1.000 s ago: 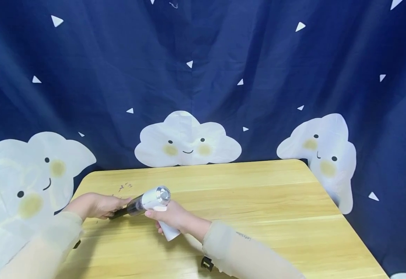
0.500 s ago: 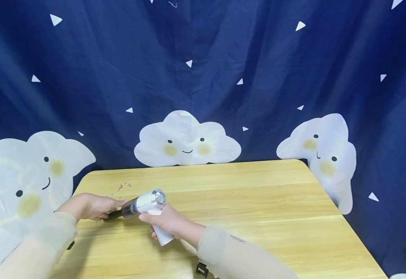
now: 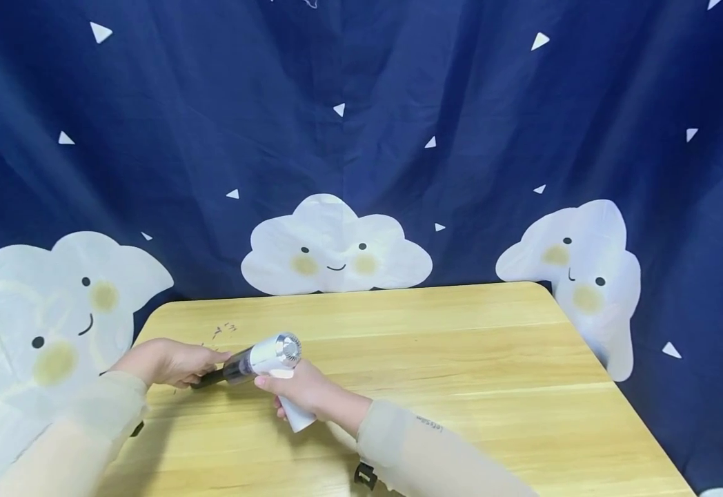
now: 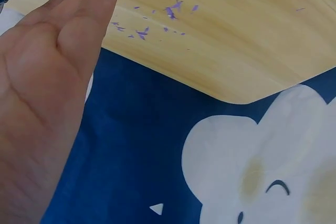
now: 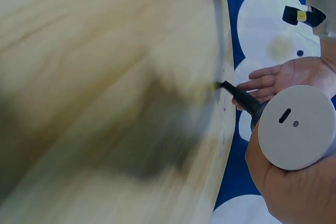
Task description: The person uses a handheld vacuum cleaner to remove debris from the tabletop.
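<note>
My right hand (image 3: pixel 307 388) grips the white handle of a handheld vacuum cleaner (image 3: pixel 266 355), which has a silver vented end and a dark see-through barrel. Its narrow black nozzle (image 3: pixel 209 378) points left and down, close over the table. Beside that nozzle is my left hand (image 3: pixel 178 362); in the right wrist view its fingers (image 5: pixel 262 80) stretch out nearly straight, overlapping the nozzle's far side. Small purple scraps (image 4: pixel 170 11) lie scattered on the wood past the left hand. The round white handle base (image 5: pixel 296 127) fills the right wrist view's lower right.
The light wooden table (image 3: pixel 436 359) has rounded far corners, and its left edge runs close by the left hand. Behind it hangs a dark blue curtain (image 3: pixel 386 166) with white clouds and triangles. Each wrist wears a black strap buckle (image 3: pixel 365 475).
Both hands and the vacuum cleaner shift slightly left, then come back right. The right hand keeps its grip on the handle throughout. The scraps at the far left look about the same.
</note>
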`<action>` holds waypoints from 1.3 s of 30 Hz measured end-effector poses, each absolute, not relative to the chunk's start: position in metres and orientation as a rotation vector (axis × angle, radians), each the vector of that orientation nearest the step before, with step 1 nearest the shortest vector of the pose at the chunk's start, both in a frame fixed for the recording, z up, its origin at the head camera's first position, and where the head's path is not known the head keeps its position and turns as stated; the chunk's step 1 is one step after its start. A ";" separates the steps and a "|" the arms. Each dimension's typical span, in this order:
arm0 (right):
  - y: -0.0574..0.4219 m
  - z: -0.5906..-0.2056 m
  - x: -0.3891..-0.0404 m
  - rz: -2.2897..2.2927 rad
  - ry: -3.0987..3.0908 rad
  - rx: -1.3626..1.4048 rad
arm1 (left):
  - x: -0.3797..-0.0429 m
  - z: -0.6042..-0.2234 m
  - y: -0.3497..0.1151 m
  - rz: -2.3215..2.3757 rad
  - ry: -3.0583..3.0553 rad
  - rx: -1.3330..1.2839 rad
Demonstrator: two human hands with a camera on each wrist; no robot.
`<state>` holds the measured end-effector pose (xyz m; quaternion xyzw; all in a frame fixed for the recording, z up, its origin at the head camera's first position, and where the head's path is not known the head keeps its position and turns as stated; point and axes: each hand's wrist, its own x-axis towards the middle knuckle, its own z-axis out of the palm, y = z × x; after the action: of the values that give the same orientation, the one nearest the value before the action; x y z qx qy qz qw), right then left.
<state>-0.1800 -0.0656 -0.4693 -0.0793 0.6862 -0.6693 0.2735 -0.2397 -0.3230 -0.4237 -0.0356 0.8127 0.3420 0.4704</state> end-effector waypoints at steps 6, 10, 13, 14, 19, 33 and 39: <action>-0.055 -0.464 -0.190 -1.768 1.885 -0.219 | -0.252 -0.425 -0.311 0.836 1.987 -0.076; -0.050 -0.462 -0.198 -1.763 1.913 -0.240 | -0.259 -0.426 -0.306 0.868 2.003 -0.046; -0.046 -0.460 -0.203 -1.751 1.943 -0.253 | -0.263 -0.425 -0.302 0.895 2.017 -0.018; -0.045 -0.459 -0.204 -1.748 1.952 -0.253 | -0.265 -0.425 -0.301 0.904 2.018 -0.007; -0.038 -0.456 -0.213 -1.731 1.996 -0.226 | -0.275 -0.427 -0.291 0.921 2.012 0.042; -0.033 -0.456 -0.229 -1.734 2.087 -0.216 | -0.291 -0.430 -0.279 0.868 2.089 -0.004; -0.040 -0.462 -0.231 -1.739 2.144 -0.238 | -0.290 -0.436 -0.282 0.865 2.141 -0.077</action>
<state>-0.2314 -0.0400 -0.4618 -0.0844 0.7606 -0.6167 0.1843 -0.2905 -0.2824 -0.4359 -0.0306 0.8477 0.3427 0.4039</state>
